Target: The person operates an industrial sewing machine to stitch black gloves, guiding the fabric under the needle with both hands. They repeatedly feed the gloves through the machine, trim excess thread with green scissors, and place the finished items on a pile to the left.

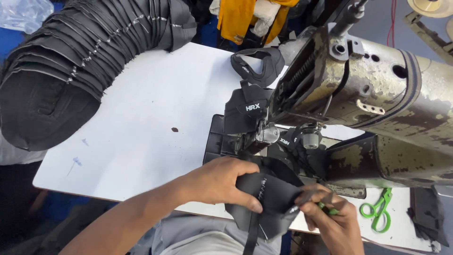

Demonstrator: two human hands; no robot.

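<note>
My left hand (pixel 222 182) grips a black fabric piece (pixel 271 200) with a white stitch line, at the table's near edge in front of the sewing machine's needle area (pixel 264 137). My right hand (pixel 332 222) pinches the same piece's right edge and also holds a small green-handled tool (pixel 328 208). A black strap hangs down from the piece (pixel 252 231). Finished black pieces with white printed labels (pixel 252 101) trail behind the presser foot toward the back.
A worn grey industrial sewing machine (pixel 377 89) fills the right side. A long fanned stack of black fabric pieces (pixel 80 56) lies on the white table (pixel 141 127) at left. Green-handled scissors (pixel 377 210) rest at right. Yellow cloth (pixel 236 19) sits at the back.
</note>
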